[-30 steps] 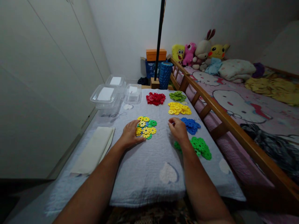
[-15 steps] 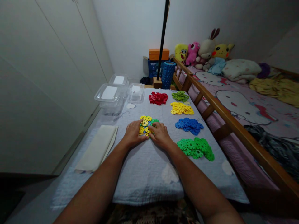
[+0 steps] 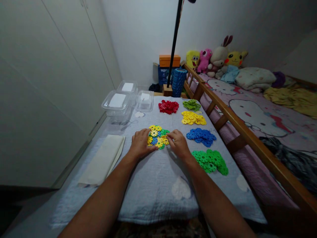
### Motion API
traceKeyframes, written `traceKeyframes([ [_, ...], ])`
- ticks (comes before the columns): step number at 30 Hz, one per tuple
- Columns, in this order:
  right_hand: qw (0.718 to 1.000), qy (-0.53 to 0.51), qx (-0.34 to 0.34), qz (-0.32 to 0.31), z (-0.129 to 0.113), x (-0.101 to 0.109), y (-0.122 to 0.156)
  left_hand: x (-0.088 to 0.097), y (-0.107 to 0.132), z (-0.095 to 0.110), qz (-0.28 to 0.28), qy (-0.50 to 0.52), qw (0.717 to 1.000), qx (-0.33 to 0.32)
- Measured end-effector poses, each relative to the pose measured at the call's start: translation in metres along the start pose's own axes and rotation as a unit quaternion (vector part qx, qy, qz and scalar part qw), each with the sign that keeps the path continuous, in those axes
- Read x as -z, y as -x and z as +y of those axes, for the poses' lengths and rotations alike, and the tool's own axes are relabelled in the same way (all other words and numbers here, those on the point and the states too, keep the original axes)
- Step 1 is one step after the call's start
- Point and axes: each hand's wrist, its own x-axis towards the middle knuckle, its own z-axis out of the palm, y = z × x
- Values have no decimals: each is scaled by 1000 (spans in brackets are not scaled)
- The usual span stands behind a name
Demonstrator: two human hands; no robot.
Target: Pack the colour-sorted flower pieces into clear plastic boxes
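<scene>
A flat cluster of joined flower-shaped discs, yellow, blue and green, lies on the pale quilted cover. My left hand rests palm down, its fingers pressed together on the cluster's left edge. My right hand is at the cluster's right edge, its curled fingertips pinching there. Loose discs lie sorted in piles to the right: red, light green, yellow, blue and green.
Clear plastic containers stand at the back left, and a folded white cloth lies left of my arm. A wooden bed rail runs along the right. A black pole rises behind the piles.
My right hand came from the blue pile to the cluster and covered its right side, then drew back slightly to its right edge. My left hand stayed on the cluster.
</scene>
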Motion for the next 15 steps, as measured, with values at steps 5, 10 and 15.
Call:
traceKeyframes([
  [5,991,-83,-91,48,30,49,-30,8,0,4,-28,7,1000,7],
  [10,967,-67,-213,124,90,85,-79,13,1,8,-61,18,998,17],
  [15,932,-23,-327,156,136,87,-105,12,0,7,-64,36,997,3],
])
